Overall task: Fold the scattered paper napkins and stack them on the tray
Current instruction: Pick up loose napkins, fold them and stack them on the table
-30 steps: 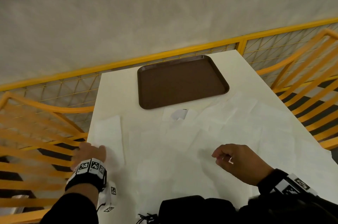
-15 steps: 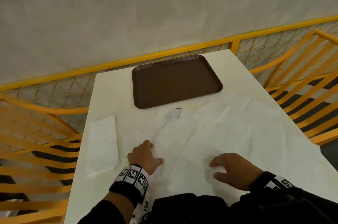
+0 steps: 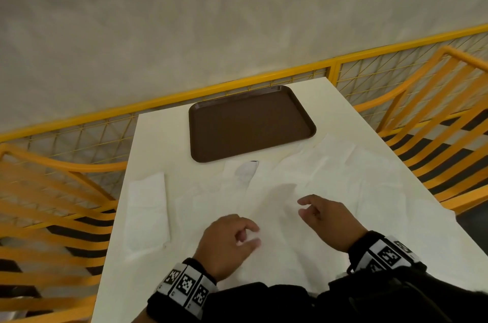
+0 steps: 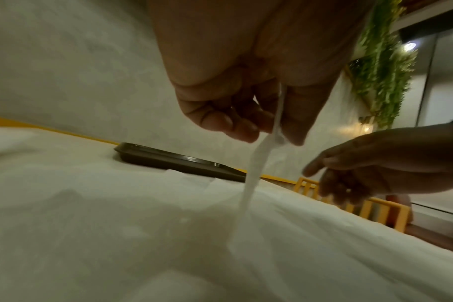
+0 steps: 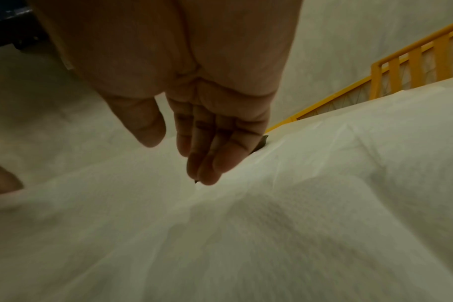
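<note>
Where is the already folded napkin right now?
In the head view the folded napkin lies at the table's left edge, apart from the loose sheets, left of the left hand and nearer the person than the brown tray.

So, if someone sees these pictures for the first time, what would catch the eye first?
Probably the dark brown tray, bare at the far end of the white table, since everything near it is pale. Next, the left hand, which pinches a napkin edge and lifts it off the heap of unfolded napkins. One folded napkin lies apart near the left table edge.
</note>
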Available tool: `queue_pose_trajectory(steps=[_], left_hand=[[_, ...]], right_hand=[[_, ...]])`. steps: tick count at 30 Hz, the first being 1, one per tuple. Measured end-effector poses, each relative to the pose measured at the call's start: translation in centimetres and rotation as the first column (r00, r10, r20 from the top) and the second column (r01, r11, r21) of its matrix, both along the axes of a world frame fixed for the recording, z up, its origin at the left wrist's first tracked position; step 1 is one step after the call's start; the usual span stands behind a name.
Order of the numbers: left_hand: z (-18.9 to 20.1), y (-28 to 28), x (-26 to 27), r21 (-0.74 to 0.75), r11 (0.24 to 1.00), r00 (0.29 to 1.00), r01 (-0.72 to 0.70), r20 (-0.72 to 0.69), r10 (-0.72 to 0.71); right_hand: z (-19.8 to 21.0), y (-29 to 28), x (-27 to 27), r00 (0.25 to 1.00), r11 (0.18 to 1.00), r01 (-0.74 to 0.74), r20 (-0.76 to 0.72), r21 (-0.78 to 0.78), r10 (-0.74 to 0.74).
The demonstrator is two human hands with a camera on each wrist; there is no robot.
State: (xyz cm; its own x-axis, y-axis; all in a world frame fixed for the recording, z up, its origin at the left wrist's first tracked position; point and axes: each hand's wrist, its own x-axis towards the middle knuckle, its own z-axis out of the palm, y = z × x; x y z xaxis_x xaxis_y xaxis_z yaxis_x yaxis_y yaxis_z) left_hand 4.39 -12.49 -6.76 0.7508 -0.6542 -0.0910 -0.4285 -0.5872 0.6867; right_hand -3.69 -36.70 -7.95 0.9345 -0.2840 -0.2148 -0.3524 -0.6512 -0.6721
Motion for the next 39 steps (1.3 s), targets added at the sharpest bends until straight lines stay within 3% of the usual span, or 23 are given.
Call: queue_pose_trajectory(steps=[2, 4, 7, 10, 19, 22, 25, 28, 31, 35, 39], left_hand=[[0.3, -0.4, -0.9, -0.067, 0.998, 0.986, 0.014, -0.166, -0.025], [-0.3, -0.8, -0.7, -0.106, 0.993, 0.977, -0.057, -0.209, 0.034], [-2.7, -1.2, 1.2, 0.082, 0.981, 0.981, -0.177, -0.072, 0.182], [-4.6, -2.0, 2.6, 0.263, 0.938, 0.958, -0.227, -0.112, 0.263], [-5.0, -4.7, 2.4, 0.414, 0.896, 0.944, -0.159, -0.201, 0.261], [-4.9, -4.9, 1.9, 0.363, 0.912, 0.952, -0.189, -0.161, 0.262], [-4.0, -4.0, 2.8, 0.181, 0.947, 0.949, -0.267, -0.122, 0.291], [-2.3, -0.7, 6.0, -0.031, 0.882, 0.878, -0.471, -0.111, 0.465], [-1.3, 4.9, 9.4, -0.142, 0.802, 0.810, -0.580, 0.003, 0.587], [-2.8, 11.2, 12.4, -0.069, 0.645, 0.645, -0.761, 0.026, 0.764], [-4.2, 13.6, 12.9, 0.169, 0.626, 0.638, -0.761, 0.022, 0.770]], right_hand=[[0.0, -0.2, 0.3, 0.999, 0.999, 0.041, -0.010, -0.001, -0.041], [0.0, -0.4, 0.2, 0.996, 0.997, 0.071, -0.052, 0.039, -0.069], [-0.3, -0.5, -0.4, 0.988, 0.993, 0.076, -0.140, 0.095, -0.063], [-0.9, -0.1, -1.1, 0.980, 0.997, -0.001, -0.198, 0.079, 0.017], [-1.8, 0.1, -2.1, 0.974, 0.998, -0.070, -0.216, -0.001, 0.068], [-2.0, 0.0, -2.2, 0.983, 0.998, -0.058, -0.173, 0.001, 0.057], [-1.9, -0.3, -2.4, 0.993, 0.999, -0.033, -0.113, 0.017, 0.035], [-1.4, -0.9, -2.7, 0.999, 1.000, -0.016, -0.051, 0.008, 0.016], [-1.1, -1.3, -3.2, 0.999, 1.000, -0.001, -0.042, -0.011, 0.001], [-1.1, -1.5, -3.6, 0.998, 1.000, 0.004, -0.062, -0.031, -0.005], [-1.7, -1.3, -3.5, 0.994, 0.993, -0.045, -0.104, -0.108, 0.034]])
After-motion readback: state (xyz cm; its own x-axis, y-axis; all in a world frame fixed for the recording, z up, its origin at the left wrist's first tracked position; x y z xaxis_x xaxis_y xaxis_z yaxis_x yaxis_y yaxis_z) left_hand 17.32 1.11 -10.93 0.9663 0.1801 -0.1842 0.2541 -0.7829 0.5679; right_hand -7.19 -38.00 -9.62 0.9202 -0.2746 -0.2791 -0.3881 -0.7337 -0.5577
